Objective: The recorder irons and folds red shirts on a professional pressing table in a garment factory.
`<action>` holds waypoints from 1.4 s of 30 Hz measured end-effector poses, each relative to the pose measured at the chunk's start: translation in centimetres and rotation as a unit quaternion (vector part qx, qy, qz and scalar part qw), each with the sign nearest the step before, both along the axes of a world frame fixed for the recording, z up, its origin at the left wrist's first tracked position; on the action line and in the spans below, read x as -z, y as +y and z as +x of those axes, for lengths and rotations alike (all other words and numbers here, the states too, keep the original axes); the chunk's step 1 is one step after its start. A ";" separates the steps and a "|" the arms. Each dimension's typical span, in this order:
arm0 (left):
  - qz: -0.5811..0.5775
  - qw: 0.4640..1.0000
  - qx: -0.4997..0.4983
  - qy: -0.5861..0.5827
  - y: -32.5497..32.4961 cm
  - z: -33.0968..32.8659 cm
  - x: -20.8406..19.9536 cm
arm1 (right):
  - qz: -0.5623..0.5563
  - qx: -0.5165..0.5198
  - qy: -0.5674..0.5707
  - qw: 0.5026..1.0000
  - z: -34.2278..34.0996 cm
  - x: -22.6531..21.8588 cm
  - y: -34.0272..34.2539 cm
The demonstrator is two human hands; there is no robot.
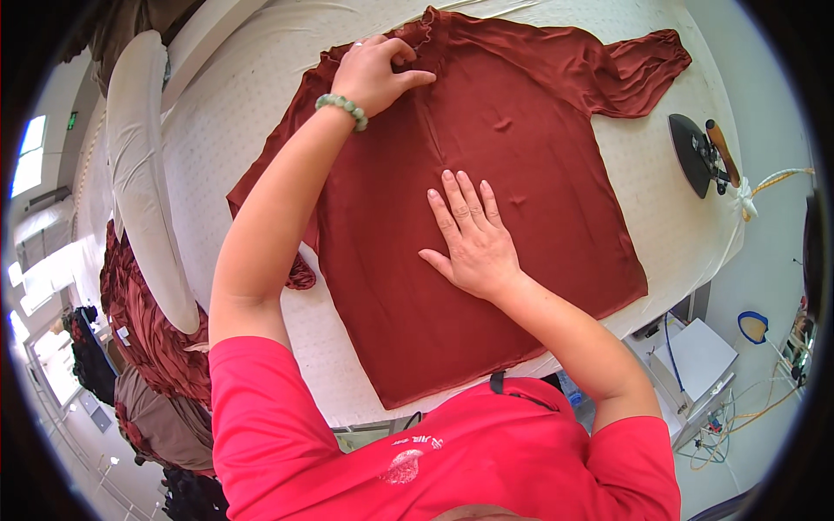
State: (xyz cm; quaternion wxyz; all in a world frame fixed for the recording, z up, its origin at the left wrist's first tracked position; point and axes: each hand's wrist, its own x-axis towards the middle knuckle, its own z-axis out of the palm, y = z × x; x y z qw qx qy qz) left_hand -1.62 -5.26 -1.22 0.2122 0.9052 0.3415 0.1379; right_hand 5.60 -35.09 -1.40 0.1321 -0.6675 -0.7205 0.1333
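White padded table [217,130] spans the middle of the frame, bearing a dark-red blouse [539,226] spread from centre to upper right. Right hand [476,247] lies open and flat on its front, near frame centre. Left hand [375,76], upper centre-left, bends over the collar [427,36]; whether its fingers pinch cloth cannot be told from this angle. Step in hand is judged to be smoothing; next move calls for levelling the collar before the iron [695,154], at right, is used.
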 end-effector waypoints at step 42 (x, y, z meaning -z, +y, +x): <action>0.269 0.954 -0.105 -0.077 1.4 -2.1 1.1 | 0.107 0.012 0.060 0.992 0.2 -2.9 4.2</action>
